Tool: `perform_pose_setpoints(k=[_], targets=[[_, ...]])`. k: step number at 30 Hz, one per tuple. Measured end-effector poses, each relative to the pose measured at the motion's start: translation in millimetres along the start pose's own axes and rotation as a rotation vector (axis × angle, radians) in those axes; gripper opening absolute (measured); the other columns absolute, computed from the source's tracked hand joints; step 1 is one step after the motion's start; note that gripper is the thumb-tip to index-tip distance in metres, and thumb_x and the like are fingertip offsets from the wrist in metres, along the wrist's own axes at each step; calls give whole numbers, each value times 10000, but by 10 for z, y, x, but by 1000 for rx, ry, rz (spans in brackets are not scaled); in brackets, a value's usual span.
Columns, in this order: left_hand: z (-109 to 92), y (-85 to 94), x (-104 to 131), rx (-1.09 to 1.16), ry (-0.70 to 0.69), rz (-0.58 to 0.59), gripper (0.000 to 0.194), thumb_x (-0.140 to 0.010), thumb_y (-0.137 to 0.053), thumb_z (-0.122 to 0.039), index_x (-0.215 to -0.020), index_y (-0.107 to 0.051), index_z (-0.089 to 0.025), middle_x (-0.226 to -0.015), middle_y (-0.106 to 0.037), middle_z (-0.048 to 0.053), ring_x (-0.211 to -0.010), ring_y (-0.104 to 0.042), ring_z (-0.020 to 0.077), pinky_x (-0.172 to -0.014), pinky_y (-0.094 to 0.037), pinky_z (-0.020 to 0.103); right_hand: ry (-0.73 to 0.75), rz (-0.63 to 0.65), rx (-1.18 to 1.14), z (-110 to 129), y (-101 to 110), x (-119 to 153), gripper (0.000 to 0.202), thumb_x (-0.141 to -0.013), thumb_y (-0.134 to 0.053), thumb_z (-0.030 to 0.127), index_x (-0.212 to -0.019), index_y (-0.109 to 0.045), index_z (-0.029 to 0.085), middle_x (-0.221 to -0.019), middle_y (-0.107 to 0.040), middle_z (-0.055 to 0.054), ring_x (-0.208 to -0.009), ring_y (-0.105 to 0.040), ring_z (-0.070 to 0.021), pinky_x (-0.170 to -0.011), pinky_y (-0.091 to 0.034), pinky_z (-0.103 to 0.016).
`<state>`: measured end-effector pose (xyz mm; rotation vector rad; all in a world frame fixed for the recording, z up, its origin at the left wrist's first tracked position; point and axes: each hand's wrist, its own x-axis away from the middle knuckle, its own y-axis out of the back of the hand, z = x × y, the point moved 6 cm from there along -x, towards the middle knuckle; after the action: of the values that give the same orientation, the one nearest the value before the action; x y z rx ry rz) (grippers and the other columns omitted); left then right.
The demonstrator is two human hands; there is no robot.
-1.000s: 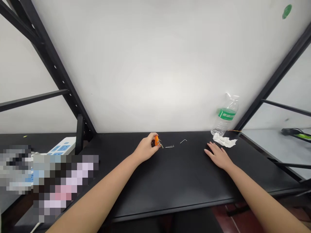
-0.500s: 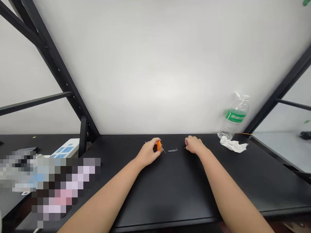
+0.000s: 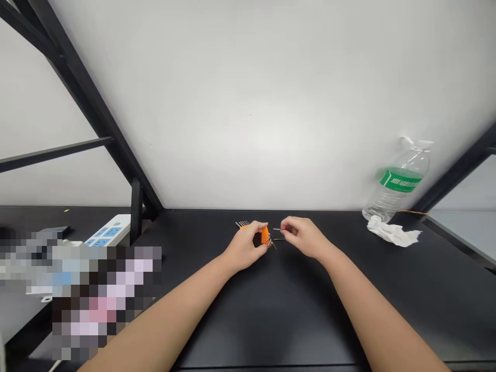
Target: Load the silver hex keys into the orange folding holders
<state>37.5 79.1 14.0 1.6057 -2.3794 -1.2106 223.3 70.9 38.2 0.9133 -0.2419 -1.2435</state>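
My left hand [image 3: 248, 245] is closed around an orange holder [image 3: 265, 235] that carries several thin metal keys, some sticking out at its upper left and others at its right end. Between the fingertips of my right hand [image 3: 304, 235] is a thin metal key [image 3: 277, 229], its free end pointing left at the holder, a small gap away. Another thin metal piece [image 3: 279, 238] lies on the black table [image 3: 263, 315] just below, its right end close to my right fingers.
A clear bottle with a green label [image 3: 401, 180] leans at the back right, with crumpled white tissue [image 3: 393, 232] before it. A white power strip [image 3: 110, 231] lies at the left beyond the black frame post [image 3: 136, 209]. Pixelated items cover the lower left.
My right hand has moved left towards the holder and lifted a thin metal key. My left hand has turned the holder slightly. The view has shifted a little.
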Motion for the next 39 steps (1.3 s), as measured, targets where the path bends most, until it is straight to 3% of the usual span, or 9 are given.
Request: perform_pose_setpoints(k=[3, 11, 21, 25, 29, 33, 39], targets=[[-1, -3, 3, 10, -9, -9, 455, -816, -680, -207, -1248, -540, -226, -1073, -740, 30, -962, -727, 186, -912, -583, 356, 106, -24, -7, 120, -62, -7, 111, -888, -539, 154, -824, -609, 213, -804, -630, 18, -659, -510, -115, -631, -392, -251], [21, -19, 6, -40, -13, 2, 475, -800, -677, -194, -1256, -545, -227, -1099, -736, 40, -988, -724, 198, -911, -579, 355, 192, -56, 83, 169, -71, -3, 147, -930, -548, 115, -875, -647, 210, -838, -636, -10, -721, -560, -133, -670, -427, -266], [-17, -10, -13, -240, -64, 44, 435, -787, -669, -226, -1212, -572, -217, -1107, -723, 65, -990, -709, 235, -867, -570, 364, 183, 9, 396, 358, -92, 79, 199, -956, -489, 93, -897, -656, 185, -899, -607, -45, -676, -527, -133, -617, -403, -279], [-88, -12, -12, -231, -87, 57, 444, -782, -668, -229, -1217, -580, -226, -1079, -722, 53, -947, -707, 229, -843, -561, 353, 193, 31, 281, 396, -118, 85, 216, -957, -472, 98, -866, -645, 191, -883, -594, -39, -729, -551, -141, -671, -436, -283], [-191, -28, -19, -263, -116, 104, 332, -765, -672, -215, -1094, -636, -241, -931, -708, 30, -856, -672, 230, -774, -538, 354, 185, 18, 46, 384, -153, 69, 204, -894, -476, 67, -929, -620, 206, -949, -585, -38, -778, -567, -145, -713, -473, -290], [-243, 2, -27, -255, -124, 61, 341, -737, -700, -217, -1073, -643, -236, -918, -691, 36, -874, -638, 235, -801, -525, 368, 6, 0, -266, 239, -234, 25, 216, -789, -485, 59, -926, -540, 216, -910, -559, -3, -693, -552, -125, -632, -477, -269], [-166, -7, -4, -102, -70, 39, 381, -761, -689, -197, -1132, -616, -234, -1011, -718, 28, -901, -684, 205, -836, -542, 343, -120, 36, -453, 16, -303, -31, 77, -845, -504, 181, -903, -543, 212, -812, -576, 12, -714, -570, -141, -649, -481, -274]])
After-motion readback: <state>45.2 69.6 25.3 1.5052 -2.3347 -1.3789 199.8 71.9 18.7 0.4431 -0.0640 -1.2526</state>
